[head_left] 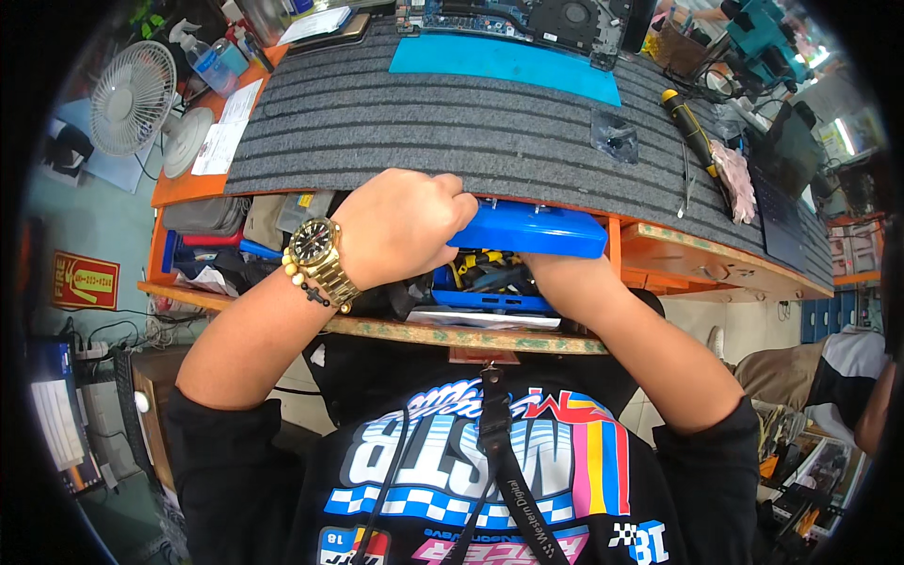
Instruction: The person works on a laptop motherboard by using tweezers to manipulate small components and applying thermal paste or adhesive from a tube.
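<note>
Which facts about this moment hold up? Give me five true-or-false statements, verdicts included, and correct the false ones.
1. The left hand grips the left end of the blue plastic lid. True.
2. The gold wristwatch is on the right arm. False: the gold wristwatch is on the left.
3. Yellow-and-black tools show below the lid. True.
4. The desk fan stands at the picture's right. False: the desk fan stands at the left.
5. An opened laptop chassis sits at the far edge of the teal mat. True.
</note>
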`<move>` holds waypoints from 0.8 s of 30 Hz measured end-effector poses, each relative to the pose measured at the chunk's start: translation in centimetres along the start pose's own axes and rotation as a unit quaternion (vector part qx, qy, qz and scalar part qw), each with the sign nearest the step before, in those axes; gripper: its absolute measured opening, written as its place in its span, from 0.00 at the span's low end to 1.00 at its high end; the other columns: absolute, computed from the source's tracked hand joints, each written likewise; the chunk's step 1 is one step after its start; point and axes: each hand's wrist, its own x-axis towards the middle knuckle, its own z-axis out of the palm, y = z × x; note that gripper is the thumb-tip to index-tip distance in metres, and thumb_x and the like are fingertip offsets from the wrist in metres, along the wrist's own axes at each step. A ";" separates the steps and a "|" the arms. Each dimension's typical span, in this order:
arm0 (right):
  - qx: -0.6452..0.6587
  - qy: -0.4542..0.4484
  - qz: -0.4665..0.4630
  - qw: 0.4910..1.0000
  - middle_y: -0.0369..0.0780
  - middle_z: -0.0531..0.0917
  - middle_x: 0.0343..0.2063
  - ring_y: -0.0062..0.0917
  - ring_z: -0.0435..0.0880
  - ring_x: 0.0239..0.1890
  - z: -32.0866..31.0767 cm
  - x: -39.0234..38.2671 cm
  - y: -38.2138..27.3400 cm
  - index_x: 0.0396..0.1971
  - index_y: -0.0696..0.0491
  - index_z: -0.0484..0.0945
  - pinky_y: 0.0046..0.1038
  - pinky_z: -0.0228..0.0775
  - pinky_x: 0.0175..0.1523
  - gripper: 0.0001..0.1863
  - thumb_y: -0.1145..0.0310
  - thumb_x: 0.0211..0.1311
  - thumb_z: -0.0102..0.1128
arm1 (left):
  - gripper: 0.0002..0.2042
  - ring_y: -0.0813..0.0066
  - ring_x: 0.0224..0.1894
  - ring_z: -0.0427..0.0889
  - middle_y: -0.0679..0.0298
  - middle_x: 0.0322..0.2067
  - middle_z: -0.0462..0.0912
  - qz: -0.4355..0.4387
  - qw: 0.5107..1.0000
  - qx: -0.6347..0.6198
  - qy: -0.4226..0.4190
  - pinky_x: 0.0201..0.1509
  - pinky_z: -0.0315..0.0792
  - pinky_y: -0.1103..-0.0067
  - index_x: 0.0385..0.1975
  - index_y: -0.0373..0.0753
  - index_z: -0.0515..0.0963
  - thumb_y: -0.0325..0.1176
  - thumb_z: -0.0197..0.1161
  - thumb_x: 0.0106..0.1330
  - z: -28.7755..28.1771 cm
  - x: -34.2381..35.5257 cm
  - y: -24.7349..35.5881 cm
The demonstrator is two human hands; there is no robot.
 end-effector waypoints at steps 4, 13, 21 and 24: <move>0.006 -0.133 0.022 0.991 0.51 0.88 0.48 0.44 0.88 0.53 -1.4 0.0 -0.7 0.60 0.55 0.78 0.44 0.81 0.57 0.20 0.74 0.68 0.56 | 0.14 0.53 0.30 0.85 0.57 0.29 0.80 -0.009 1.000 -0.010 0.004 0.33 0.80 0.63 0.31 0.39 0.78 0.31 0.75 0.47 0.2 -0.3 -0.1; 0.152 -0.248 0.053 0.955 0.57 0.85 0.38 0.56 0.85 0.46 -9.7 -3.7 -1.7 0.48 0.61 0.70 0.52 0.77 0.50 0.12 0.78 0.67 0.54 | 0.15 0.54 0.34 0.85 0.58 0.32 0.79 -0.046 0.999 -0.019 -0.005 0.36 0.80 0.63 0.36 0.40 0.79 0.31 0.75 0.49 -0.6 -0.3 0.5; 0.486 -0.019 0.126 0.865 0.49 0.85 0.48 0.31 0.87 0.44 -17.7 -10.6 4.7 0.58 0.61 0.74 0.33 0.80 0.53 0.18 0.81 0.69 0.55 | 0.25 0.53 0.46 0.84 0.57 0.44 0.87 -0.128 0.988 -0.056 0.062 0.57 0.74 0.61 0.45 0.36 0.85 0.50 0.79 0.56 -1.7 -6.0 3.8; 0.608 0.142 0.177 0.761 0.42 0.83 0.46 0.21 0.83 0.40 -15.5 -13.4 9.0 0.63 0.60 0.65 0.25 0.78 0.45 0.23 0.82 0.70 0.52 | 0.21 0.53 0.46 0.83 0.56 0.43 0.86 -0.210 0.965 -0.020 0.152 0.51 0.71 0.63 0.44 0.35 0.85 0.43 0.77 0.57 0.5 -10.5 3.2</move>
